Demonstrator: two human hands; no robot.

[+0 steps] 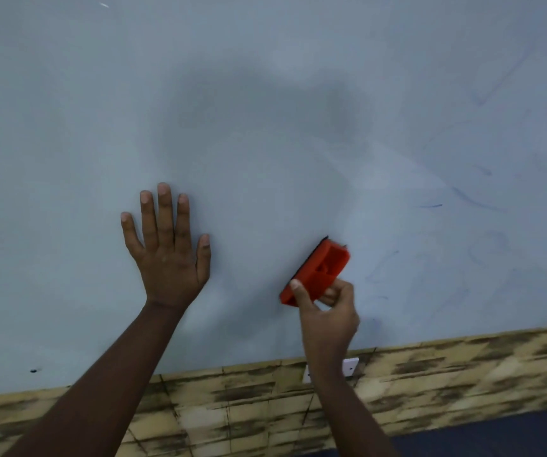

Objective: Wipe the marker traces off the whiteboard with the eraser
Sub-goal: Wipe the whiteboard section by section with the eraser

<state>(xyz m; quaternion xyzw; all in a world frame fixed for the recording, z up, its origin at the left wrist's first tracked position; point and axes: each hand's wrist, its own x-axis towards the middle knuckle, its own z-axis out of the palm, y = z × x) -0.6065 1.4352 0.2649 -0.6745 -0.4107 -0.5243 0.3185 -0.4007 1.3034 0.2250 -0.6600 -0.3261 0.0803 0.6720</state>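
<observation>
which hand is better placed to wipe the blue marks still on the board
Right. The right hand already grips the red eraser against the whiteboard, beside the faint blue marker traces on its right. The left hand lies flat, fingers spread, empty, farther away.

Tiled wall (463,367) runs in a band across the bottom, slanting up toward the right; tiles are tan/yellowish with dark smudgy streaks and thin grout lines. White switch plate (351,366) on the tiles near centre, partly hidden, one small dark dot showing on its face; a sliver of the same white shows just to the left. Dark blue-black floor (496,433) in the bottom right corner, below the tiles; detail there too blurred to tell.
</observation>
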